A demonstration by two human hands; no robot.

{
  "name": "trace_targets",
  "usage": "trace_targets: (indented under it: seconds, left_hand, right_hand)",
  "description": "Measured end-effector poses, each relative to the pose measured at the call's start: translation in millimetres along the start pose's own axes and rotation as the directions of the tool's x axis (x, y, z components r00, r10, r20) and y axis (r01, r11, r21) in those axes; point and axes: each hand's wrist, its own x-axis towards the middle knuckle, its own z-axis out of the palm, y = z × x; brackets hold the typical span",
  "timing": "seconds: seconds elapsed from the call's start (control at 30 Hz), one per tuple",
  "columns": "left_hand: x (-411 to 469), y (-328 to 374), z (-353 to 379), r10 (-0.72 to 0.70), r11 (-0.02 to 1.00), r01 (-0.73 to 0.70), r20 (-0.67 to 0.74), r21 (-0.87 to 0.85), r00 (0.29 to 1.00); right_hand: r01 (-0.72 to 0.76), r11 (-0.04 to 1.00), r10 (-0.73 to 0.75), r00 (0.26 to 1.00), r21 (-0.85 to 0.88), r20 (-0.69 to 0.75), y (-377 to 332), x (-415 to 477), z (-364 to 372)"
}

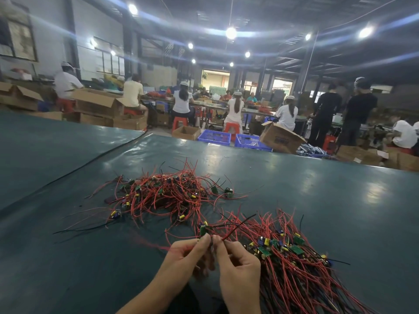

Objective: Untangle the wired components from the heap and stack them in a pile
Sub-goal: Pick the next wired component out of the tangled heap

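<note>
My left hand (184, 253) and right hand (240, 265) both pinch one wired component (203, 230) by its wires, between heap (163, 193) and pile (292, 264).

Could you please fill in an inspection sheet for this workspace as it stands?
Surface: dark green table mat, glossy, with a fold line at left.
Job's things: tangled heap mid-table; sorted pile at right; one wired component held near the pile.
Clutter: nothing seen.
Grippers: left hand and right hand both pinch the wired component.
Cables: red and black leads trail from heap and pile across the mat.
Surroundings: seated workers, cardboard boxes, blue crates beyond the table.
</note>
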Motion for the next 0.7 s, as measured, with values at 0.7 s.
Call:
trace_targets:
  seconds: [0.7]
  left_hand:
    - [-1.2,0.6,-4.9,0.133,0.99,-0.133,-0.008,-0.053,0.991]
  right_hand:
    - [-0.238,0.943,0.246,0.969,0.233,-0.007,-11.3,8.3,-10.4]
